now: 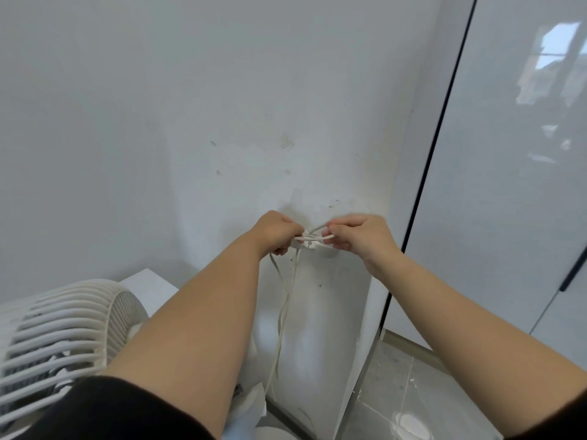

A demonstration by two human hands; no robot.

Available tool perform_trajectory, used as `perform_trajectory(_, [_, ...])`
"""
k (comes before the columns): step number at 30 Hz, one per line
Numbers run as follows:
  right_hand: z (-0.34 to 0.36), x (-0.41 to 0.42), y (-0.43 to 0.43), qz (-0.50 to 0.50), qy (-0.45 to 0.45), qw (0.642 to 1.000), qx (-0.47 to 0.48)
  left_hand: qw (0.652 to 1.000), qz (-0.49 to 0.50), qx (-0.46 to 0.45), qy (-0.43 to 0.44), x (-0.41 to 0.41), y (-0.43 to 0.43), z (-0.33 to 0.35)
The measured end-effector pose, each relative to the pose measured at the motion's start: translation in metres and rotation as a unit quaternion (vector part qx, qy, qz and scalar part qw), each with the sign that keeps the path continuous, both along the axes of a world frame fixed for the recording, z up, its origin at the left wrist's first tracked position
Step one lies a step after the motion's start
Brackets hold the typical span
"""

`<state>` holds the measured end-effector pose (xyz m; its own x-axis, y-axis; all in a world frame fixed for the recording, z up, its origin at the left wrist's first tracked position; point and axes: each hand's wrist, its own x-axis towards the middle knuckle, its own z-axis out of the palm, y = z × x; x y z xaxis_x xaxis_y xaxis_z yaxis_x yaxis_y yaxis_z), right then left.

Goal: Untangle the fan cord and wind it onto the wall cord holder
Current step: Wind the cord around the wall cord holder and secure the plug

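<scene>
both hands up at the wall cord holder (pixel 309 246), left hand (pixel 275 231) gripping the white fan cord (pixel 283 312), right hand (pixel 359 238) pinching a loop, fan (pixel 63 338) sits lower left

Two hands, left hand (pixel 276 231), right hand (pixel 362 239), one white fan (pixel 63 338), one pale cord (pixel 282 312) hanging in two strands, one small wall cord holder (pixel 309 246), two black sleeves, left sleeve (pixel 104 411), right sleeve (pixel 559 420)

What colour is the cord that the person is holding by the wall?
The cord is white or off-white, seen best in the head view, hanging below the hands.
</scene>
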<state>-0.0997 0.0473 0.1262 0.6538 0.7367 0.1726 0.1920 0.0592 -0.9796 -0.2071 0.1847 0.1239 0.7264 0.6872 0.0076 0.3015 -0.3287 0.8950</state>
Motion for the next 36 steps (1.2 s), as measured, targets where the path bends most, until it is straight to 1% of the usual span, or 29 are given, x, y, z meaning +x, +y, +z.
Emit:
perform_trajectory(3, [0.006, -0.004, 0.001, 0.0, 0.134, 0.99, 0.036, 0.999, 0.004, 0.028, 0.027, -0.001, -0.003, 0.001])
perform_trajectory(7, [0.009, -0.009, 0.006, 0.036, 0.304, 0.95, 0.059, 0.996, 0.008, 0.061, 0.069, -0.002, -0.003, -0.004])
perform_trajectory(8, [0.009, -0.008, 0.006, 0.04, 0.327, 0.942, 0.06, 0.995, 0.015, 0.066, 0.075, -0.002, -0.001, -0.005])
perform_trajectory(9, [0.009, -0.006, 0.006, 0.041, 0.327, 0.943, 0.05, 0.994, 0.024, 0.072, 0.08, -0.003, 0.001, -0.006])
perform_trajectory(10, [0.009, -0.004, 0.006, 0.039, 0.305, 0.951, 0.03, 0.993, 0.034, 0.077, 0.085, -0.004, 0.003, -0.007])
perform_trajectory(12, [0.008, 0.002, 0.003, 0.024, 0.212, 0.976, -0.028, 0.992, 0.046, 0.084, 0.088, -0.006, 0.006, -0.008])
perform_trajectory(14, [0.008, 0.007, 0.0, -0.004, 0.097, 0.992, -0.077, 0.991, 0.052, 0.093, 0.087, -0.006, 0.009, -0.01])
perform_trajectory(16, [0.008, 0.011, -0.006, -0.031, -0.036, 0.992, -0.12, 0.989, 0.057, 0.107, 0.082, -0.004, 0.009, -0.012])
perform_trajectory(18, [0.004, 0.013, -0.008, -0.067, -0.179, 0.967, -0.17, 0.987, 0.067, 0.127, 0.076, -0.002, 0.009, -0.012])
perform_trajectory(20, [-0.002, 0.014, -0.01, -0.109, -0.298, 0.927, -0.201, 0.987, 0.073, 0.13, 0.064, -0.001, 0.008, -0.013])
perform_trajectory(22, [-0.012, 0.015, -0.012, -0.149, -0.414, 0.869, -0.224, 0.988, 0.066, 0.12, 0.065, -0.002, 0.008, -0.013])
perform_trajectory(24, [-0.023, 0.015, -0.012, -0.165, -0.496, 0.814, -0.252, 0.989, 0.048, 0.119, 0.077, -0.004, 0.009, -0.013])
perform_trajectory(25, [-0.028, 0.013, -0.012, -0.167, -0.522, 0.793, -0.265, 0.988, 0.039, 0.122, 0.082, -0.004, 0.009, -0.013])
perform_trajectory(27, [-0.037, 0.009, -0.012, -0.168, -0.555, 0.762, -0.287, 0.988, 0.031, 0.123, 0.088, -0.005, 0.009, -0.013])
perform_trajectory(29, [-0.046, 0.006, -0.011, -0.165, -0.564, 0.75, -0.304, 0.988, 0.032, 0.121, 0.088, -0.004, 0.01, -0.015])
perform_trajectory(31, [-0.055, 0.004, -0.01, -0.164, -0.548, 0.757, -0.315, 0.986, 0.04, 0.142, 0.079, -0.002, 0.012, -0.015])
perform_trajectory(33, [-0.064, 0.004, -0.008, -0.174, -0.521, 0.776, -0.308, 0.982, 0.046, 0.178, 0.049, 0.001, 0.01, -0.01])
perform_trajectory(34, [-0.068, 0.005, -0.006, -0.178, -0.507, 0.786, -0.304, 0.983, 0.034, 0.18, 0.031, 0.002, 0.006, -0.007])
perform_trajectory(36, [-0.074, 0.005, -0.004, -0.182, -0.485, 0.801, -0.299, 0.989, -0.023, 0.144, 0.023, 0.007, -0.003, -0.002])
